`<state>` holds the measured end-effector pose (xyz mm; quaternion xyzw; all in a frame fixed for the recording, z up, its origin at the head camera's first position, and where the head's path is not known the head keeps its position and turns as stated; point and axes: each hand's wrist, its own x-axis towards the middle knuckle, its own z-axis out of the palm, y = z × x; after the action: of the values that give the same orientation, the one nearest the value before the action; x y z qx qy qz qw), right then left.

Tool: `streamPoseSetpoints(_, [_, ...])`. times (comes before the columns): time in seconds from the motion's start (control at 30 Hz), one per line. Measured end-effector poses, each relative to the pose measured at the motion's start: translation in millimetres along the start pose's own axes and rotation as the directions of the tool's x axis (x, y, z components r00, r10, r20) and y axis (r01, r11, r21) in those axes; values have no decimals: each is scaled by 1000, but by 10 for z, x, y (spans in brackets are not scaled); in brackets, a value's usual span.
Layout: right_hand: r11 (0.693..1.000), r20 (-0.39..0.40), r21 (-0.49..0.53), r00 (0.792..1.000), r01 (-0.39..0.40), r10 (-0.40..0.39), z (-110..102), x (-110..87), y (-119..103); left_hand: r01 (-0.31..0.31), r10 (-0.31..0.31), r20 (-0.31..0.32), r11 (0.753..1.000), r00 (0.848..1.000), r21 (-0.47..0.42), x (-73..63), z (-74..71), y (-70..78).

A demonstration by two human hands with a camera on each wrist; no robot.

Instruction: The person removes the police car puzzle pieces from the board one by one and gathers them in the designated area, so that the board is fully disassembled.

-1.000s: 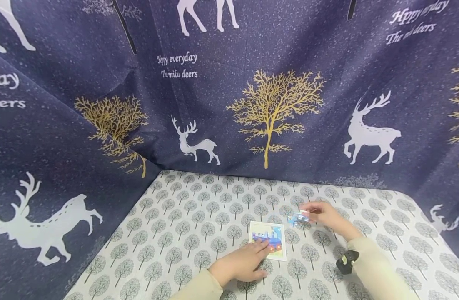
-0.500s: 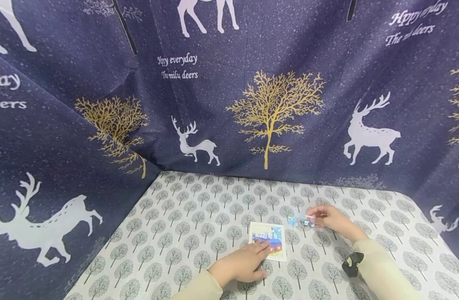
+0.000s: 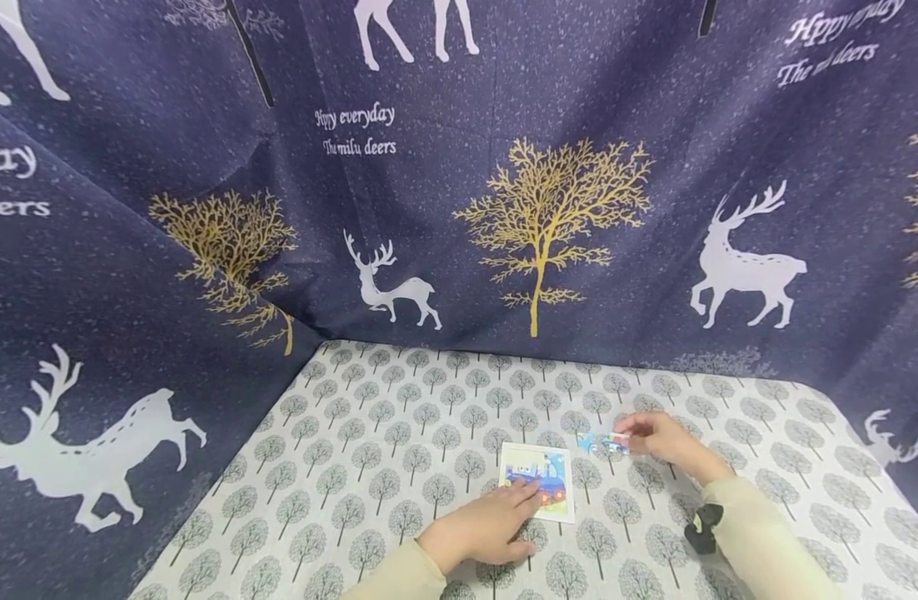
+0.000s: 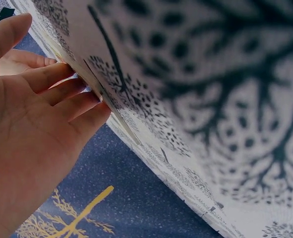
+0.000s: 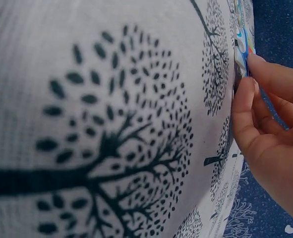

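Colourful piece (image 3: pixel 618 441) — in right grip (image 3: pixel 663 440)

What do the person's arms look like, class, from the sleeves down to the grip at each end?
The left sleeve and right sleeve are long, plain and pale cream. A small black gadget with a yellow-green patch sits by the right wrist. The left grip and right grip are bare, without gloves.

My left hand (image 3: pixel 489 521) hides the near left of the picture board (image 3: pixel 555 475); the prints on the colourful pieces (image 3: pixel 596 442) at my right hand (image 3: pixel 661 439) are too small to read.
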<state>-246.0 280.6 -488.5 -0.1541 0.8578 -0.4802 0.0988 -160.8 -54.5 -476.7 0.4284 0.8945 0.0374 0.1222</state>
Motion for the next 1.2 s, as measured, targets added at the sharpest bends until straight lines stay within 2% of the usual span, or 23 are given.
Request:
streamPoseSetpoints(0.13, [997, -12, -66, 999, 30, -30, 0, 13, 3, 7, -7, 0, 1000, 1000, -10, 25, 14, -9])
streamPoseSetpoints(0.43, [986, -56, -164, 998, 13, -22, 23, 58, 30, 7, -7, -4, 1000, 1000, -14, 17, 11, -8])
streamPoseSetpoints(0.63, [985, -71, -174, 997, -19, 7, 36, 69, 12, -4, 4, -5, 1000, 1000, 7, 5, 4, -7])
streamPoseSetpoints(1.0, [983, -93, -183, 996, -16, -1, 42, 72, 0, 16, -15, 7, 1000, 1000, -17, 27, -6, 4])
streamPoseSetpoints(1.2, [983, -93, -183, 996, -32, 15, 31, 68, -67, 5, -5, 3, 1000, 1000, 4, 13, 4, 1])
